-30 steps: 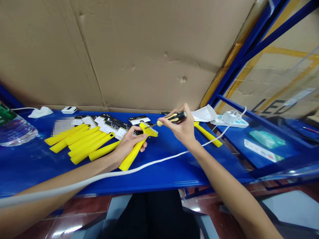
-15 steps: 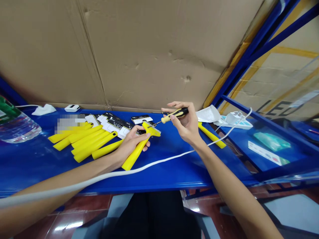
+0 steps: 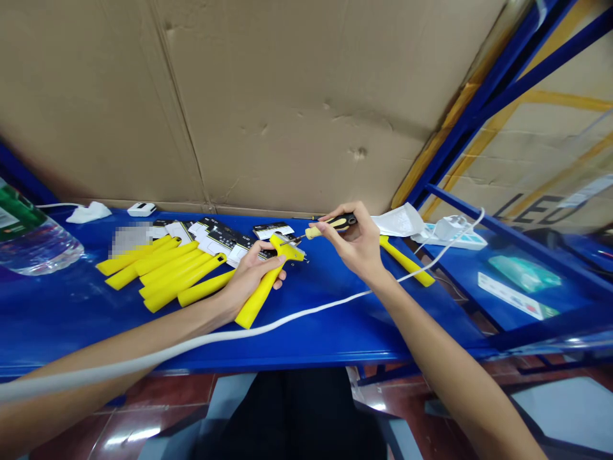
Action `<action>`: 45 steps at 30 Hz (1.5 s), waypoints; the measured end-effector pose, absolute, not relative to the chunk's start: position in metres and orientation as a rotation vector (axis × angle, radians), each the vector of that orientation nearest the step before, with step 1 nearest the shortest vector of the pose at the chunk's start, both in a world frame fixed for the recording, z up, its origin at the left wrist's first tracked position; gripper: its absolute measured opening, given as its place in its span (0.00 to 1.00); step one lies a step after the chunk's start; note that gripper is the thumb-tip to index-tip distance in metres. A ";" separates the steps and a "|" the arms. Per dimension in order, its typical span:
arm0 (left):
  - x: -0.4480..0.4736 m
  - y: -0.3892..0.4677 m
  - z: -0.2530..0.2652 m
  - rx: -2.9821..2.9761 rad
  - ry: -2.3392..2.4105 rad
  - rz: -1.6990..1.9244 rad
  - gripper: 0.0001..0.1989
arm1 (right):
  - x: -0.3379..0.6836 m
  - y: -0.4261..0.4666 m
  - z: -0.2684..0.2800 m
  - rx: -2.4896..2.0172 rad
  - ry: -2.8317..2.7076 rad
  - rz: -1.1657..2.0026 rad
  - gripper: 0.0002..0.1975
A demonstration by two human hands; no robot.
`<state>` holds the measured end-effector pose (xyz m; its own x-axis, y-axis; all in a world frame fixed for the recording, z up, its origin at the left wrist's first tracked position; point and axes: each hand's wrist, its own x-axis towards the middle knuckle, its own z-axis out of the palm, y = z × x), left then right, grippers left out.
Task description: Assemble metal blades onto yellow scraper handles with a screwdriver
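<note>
My left hand [image 3: 256, 276] is wrapped around a yellow scraper [image 3: 258, 300] with a tube-shaped handle and a wide flat head. The handle slants down toward the front of the table. In my right hand [image 3: 357, 246] is a screwdriver [image 3: 313, 232] with a cream and black handle, gripped between thumb and fingers. Its shaft points left, and the tip meets the scraper's head; whether it sits in a screw is too small to tell. More yellow handles [image 3: 177, 281] lie side by side left of my left hand. Another yellow piece [image 3: 407, 262] lies beyond my right wrist.
A white cable [image 3: 306, 312] crosses in front of my hands over the blue table [image 3: 335, 345]. Printed black-and-white cards [image 3: 223, 239] lie behind the handles. A large plastic bottle [image 3: 38, 236] stands left, a power strip [image 3: 460, 239] right. Cardboard [image 3: 287, 115] backs the table.
My right hand has turned a little around the screwdriver, and its fingers have curled closer to the handle. The left hand and the scraper have hardly moved.
</note>
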<state>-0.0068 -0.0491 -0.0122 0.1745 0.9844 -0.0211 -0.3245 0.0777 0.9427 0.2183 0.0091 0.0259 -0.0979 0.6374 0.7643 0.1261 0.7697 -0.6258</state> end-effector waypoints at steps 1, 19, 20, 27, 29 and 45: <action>-0.007 -0.050 -0.011 1.001 0.876 1.189 0.27 | 0.219 0.009 0.026 -0.643 -1.634 0.444 0.17; -0.017 -0.038 0.001 0.973 0.769 1.303 0.25 | 0.218 0.009 0.037 -0.570 -1.360 0.245 0.17; -0.018 -0.037 0.001 0.967 0.771 1.311 0.25 | 0.219 0.009 0.036 -0.571 -1.379 0.252 0.16; -0.017 -0.039 0.002 1.003 0.781 1.287 0.25 | 0.220 0.010 0.032 -0.545 -1.466 0.271 0.14; -0.016 -0.040 0.004 1.002 0.800 1.279 0.26 | 0.220 0.009 0.032 -0.550 -1.468 0.266 0.13; -0.017 -0.036 -0.001 0.936 0.782 1.319 0.26 | 0.227 0.006 0.035 -0.501 -1.732 0.425 0.13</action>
